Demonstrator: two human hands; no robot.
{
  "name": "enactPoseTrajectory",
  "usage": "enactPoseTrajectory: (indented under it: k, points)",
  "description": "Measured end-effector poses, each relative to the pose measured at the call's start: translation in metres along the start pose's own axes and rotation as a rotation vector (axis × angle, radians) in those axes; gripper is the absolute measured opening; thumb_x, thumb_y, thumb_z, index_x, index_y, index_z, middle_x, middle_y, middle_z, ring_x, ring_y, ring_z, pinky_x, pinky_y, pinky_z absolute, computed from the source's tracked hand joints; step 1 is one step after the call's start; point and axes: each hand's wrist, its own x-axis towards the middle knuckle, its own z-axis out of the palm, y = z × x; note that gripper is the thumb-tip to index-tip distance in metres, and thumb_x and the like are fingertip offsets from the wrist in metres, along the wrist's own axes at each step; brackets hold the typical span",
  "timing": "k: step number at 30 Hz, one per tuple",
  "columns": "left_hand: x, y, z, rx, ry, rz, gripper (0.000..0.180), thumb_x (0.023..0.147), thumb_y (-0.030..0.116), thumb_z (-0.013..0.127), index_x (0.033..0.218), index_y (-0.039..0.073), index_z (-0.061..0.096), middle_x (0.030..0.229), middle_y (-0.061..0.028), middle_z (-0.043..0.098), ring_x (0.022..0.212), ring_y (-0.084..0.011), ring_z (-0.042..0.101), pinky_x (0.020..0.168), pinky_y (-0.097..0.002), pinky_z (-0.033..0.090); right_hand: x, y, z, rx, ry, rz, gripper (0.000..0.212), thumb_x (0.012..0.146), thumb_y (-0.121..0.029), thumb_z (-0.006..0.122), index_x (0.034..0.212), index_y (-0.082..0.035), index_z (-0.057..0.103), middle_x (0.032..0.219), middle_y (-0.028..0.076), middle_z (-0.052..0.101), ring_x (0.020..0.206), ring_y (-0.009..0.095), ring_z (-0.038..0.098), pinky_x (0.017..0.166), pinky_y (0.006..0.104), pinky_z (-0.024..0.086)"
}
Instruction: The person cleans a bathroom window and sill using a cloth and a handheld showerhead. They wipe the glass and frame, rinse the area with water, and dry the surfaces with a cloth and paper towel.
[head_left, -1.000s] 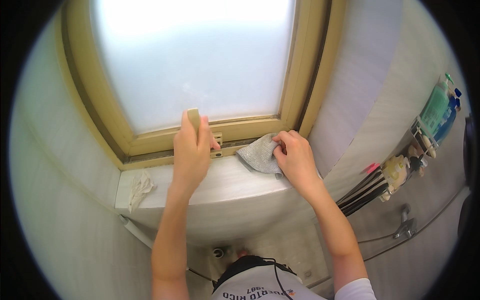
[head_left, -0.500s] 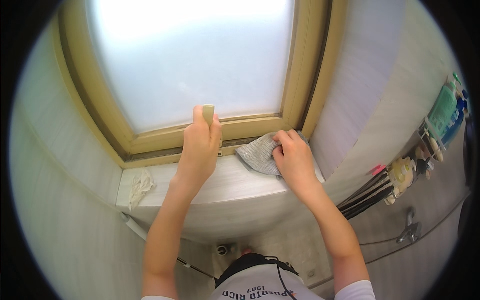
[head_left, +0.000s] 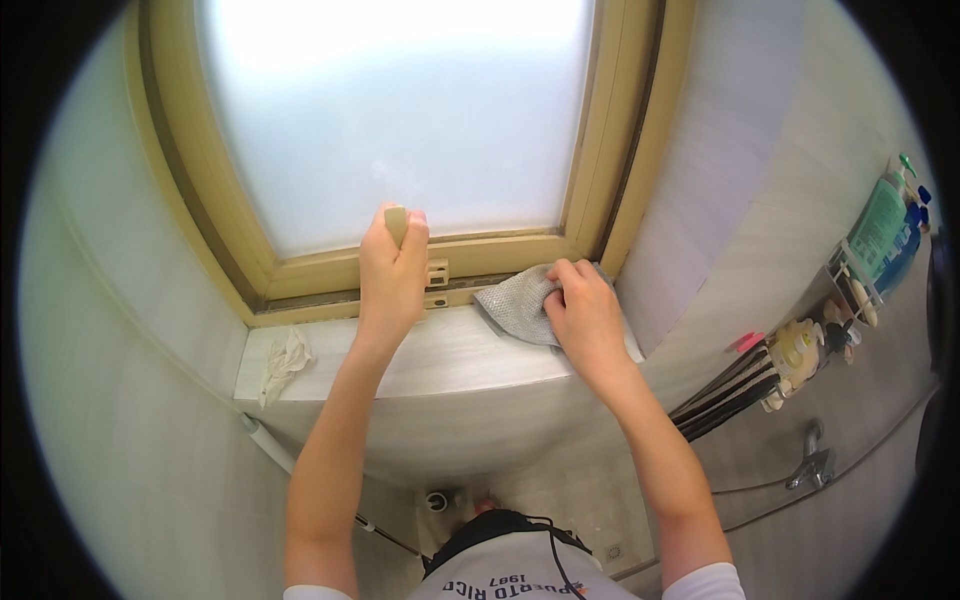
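Observation:
My left hand [head_left: 393,278] is wrapped round the beige window handle [head_left: 396,226], whose end pokes up out of the fist and tilts left. Just right of that fist, a small latch fitting [head_left: 438,272] shows on the frame. My right hand [head_left: 584,316] pinches a grey woven cloth [head_left: 520,306] against the right end of the white sill [head_left: 440,360], by the window's lower corner. Behind my hands stands the frosted window pane [head_left: 400,120] in its tan frame [head_left: 320,270]; dark grime lines the gap along its bottom.
A crumpled white tissue [head_left: 287,362] lies on the sill's left end. Along the right wall are a rack with a green pump bottle [head_left: 880,222], a yellowish bottle [head_left: 795,345], dark hanging straps [head_left: 725,397] and a tap [head_left: 812,462]. A pole [head_left: 268,444] leans at the lower left.
My left hand has shifted a little left with the handle, which now leans left. More of the latch fitting shows beside it. The right hand and cloth stay nearly in place.

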Motion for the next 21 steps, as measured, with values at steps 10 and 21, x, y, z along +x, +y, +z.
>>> enactPoseTrajectory:
  k: [10, 21]
  points:
    - [-0.021, 0.010, 0.000, 0.083, -0.005, 0.052, 0.030, 0.107, 0.024, 0.051, 0.083, 0.008, 0.043, 0.067, 0.0037, 0.040, 0.059, -0.0064, 0.037, 0.051, -0.0272, 0.035, -0.011, 0.002, -0.020, 0.121, 0.005, 0.026, 0.009, 0.085, 0.000, 0.062, 0.094, -0.003, 0.060, 0.090, 0.014, 0.060, 0.080, 0.039, 0.063, 0.071, 0.0476, 0.052]
    - [-0.021, 0.012, 0.001, 0.005, 0.013, -0.034, 0.026, 0.107, 0.023, 0.049, 0.086, 0.008, 0.045, 0.065, 0.0031, 0.040, 0.056, -0.0063, 0.038, 0.050, -0.0277, 0.037, -0.021, -0.026, -0.017, -0.060, 0.020, 0.173, 0.022, 0.091, -0.019, 0.067, 0.093, 0.002, 0.060, 0.101, 0.017, 0.065, 0.084, 0.037, 0.066, 0.073, 0.0467, 0.051]
